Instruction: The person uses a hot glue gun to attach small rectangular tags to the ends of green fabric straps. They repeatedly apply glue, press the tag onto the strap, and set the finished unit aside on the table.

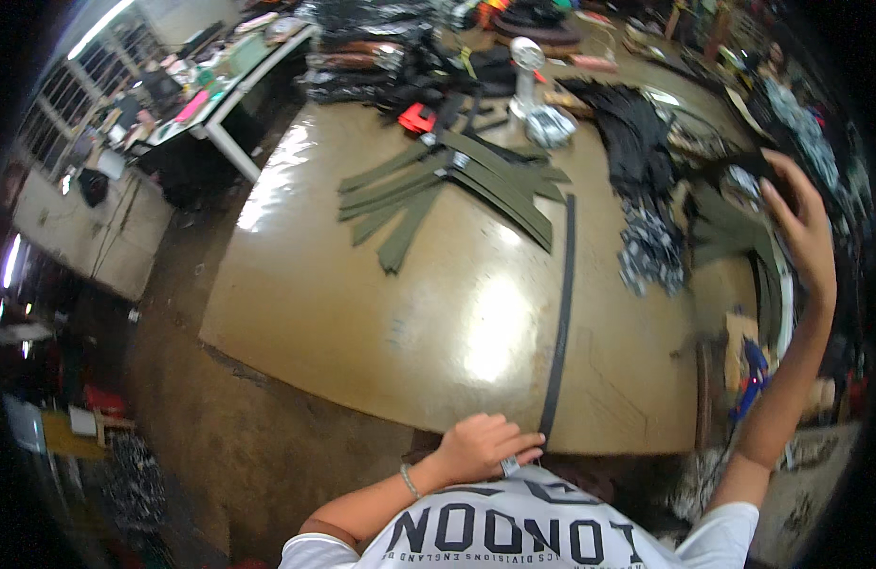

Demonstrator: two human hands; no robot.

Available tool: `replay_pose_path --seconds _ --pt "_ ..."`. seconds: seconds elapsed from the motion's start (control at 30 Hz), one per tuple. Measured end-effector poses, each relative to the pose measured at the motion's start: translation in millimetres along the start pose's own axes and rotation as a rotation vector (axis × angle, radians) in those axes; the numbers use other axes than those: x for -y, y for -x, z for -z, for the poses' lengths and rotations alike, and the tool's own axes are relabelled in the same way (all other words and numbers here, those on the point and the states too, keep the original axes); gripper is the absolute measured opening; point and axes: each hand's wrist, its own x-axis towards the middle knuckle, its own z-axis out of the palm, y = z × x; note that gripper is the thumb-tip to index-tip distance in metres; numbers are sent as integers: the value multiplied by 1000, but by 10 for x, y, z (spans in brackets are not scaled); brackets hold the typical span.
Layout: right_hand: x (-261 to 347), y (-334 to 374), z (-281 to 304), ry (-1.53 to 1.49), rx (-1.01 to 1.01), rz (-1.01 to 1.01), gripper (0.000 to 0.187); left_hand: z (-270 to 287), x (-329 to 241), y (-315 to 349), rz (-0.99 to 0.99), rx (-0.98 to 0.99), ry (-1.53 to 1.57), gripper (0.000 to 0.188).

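Fingers (514,444) of the left hand (476,446) curl closed around the near end of a long dark strap (561,303), pinning it with a small metal buckle (510,465) at the table's near edge, while the strap runs straight away across the top. Far off to the right, the right hand (800,232) is spread open, fingers loose, reaching over a heap of olive strips (732,232); whether it touches one I cannot tell. With the arms so far apart, the risk, as I judge it, is that a tug on either side drags the strap askew or slides its end off the edge, and the reaching arm could brush the pile of patterned webbing (651,251) and scatter it. The table (362,313) is a broad tan worktop, glossy and glaring under the lights, with a fan of olive strips (447,185) and black strap bundles (628,128) farther back. Around it lies a cluttered workshop: a white bench (229,90) at left, a dusty floor (201,379), stacked goods behind.
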Motion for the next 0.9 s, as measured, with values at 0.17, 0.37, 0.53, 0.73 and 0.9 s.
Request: replay_pose_path --seconds 0.17,0.37,0.53,0.73,0.9 --pt "1344 388 -730 -386 -15 -49 32 -19 -32 7 28 44 -82 22" --pt "1520 1103 -2129 -452 191 -382 28 -56 -11 -6 30 -11 -68 29" --pt "1383 1524 -2366 -274 -15 -272 28 -64 -1 7 35 13 -74 30" --pt "1358 1620 -2392 -272 -16 -305 30 -27 -20 2 46 60 -91 23" --pt "1386 1585 -2384 -241 12 -314 29 9 -32 -46 60 78 -77 22"
